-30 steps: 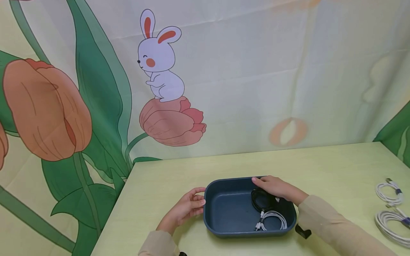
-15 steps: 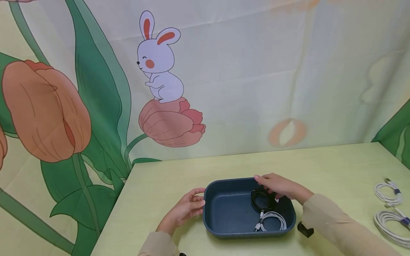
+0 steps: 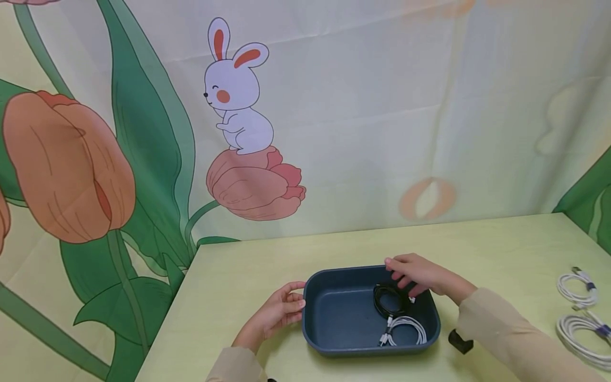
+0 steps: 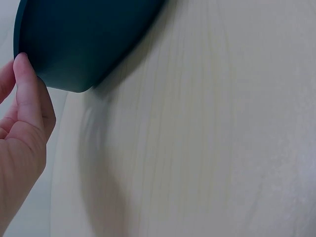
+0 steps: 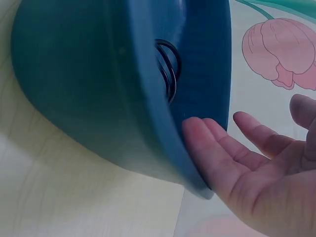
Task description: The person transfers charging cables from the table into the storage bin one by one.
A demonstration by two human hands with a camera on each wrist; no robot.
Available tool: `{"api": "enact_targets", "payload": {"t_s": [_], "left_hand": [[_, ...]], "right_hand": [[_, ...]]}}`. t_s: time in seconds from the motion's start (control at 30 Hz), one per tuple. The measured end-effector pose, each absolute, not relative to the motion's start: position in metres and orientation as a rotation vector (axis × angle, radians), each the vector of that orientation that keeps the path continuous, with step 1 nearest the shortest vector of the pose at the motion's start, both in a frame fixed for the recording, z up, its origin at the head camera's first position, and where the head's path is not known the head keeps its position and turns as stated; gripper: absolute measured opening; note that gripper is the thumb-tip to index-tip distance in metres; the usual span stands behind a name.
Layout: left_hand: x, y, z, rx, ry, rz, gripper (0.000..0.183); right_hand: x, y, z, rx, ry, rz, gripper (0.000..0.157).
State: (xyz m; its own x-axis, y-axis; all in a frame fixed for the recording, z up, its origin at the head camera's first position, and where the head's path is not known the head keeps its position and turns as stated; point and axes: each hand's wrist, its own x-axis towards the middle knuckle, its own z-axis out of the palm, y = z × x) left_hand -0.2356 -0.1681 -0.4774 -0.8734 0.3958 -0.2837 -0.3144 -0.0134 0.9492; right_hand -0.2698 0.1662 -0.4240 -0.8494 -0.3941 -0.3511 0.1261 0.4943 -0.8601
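Observation:
A dark blue rectangular bin (image 3: pixel 343 318) sits on the table, with a coiled black cable (image 3: pixel 389 301) and a coiled white cable (image 3: pixel 406 329) lying in its right half. At the bin's left end, my left hand (image 3: pixel 277 312) touches the outer wall near the rim with extended fingers; in the left wrist view its thumb (image 4: pixel 27 89) rests by the rim. My right hand (image 3: pixel 420 273) hovers over the back right corner, fingers loose and holding nothing. In the right wrist view its fingertips (image 5: pixel 197 133) reach just over the rim, close to the black cable (image 5: pixel 170 69).
On the right side of the pale table (image 3: pixel 248 265) lie two more coiled white cables, a smaller one (image 3: pixel 577 289) behind and a larger one (image 3: pixel 579 339) in front, each with a dark tie. A printed cloth (image 3: pixel 358 132) hangs behind the table.
My right hand has drawn up and right, away from the black cable, uncovering more of it. The left hand and the bin have stayed in place.

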Motion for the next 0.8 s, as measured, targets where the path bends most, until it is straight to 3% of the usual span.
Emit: {"api": "enact_targets", "payload": {"t_s": [0.57,0.8], "left_hand": [[-0.236,-0.168,-0.478,0.084,1.778,1.942,0.049],[-0.236,-0.168,-0.479,0.077,1.78,1.944,0.048]], "right_hand": [[-0.273,0.185,-0.421,-0.36,2.3,-1.406,0.051],[-0.271,0.192,-0.418,-0.28,2.358,-1.457,0.041]]}}
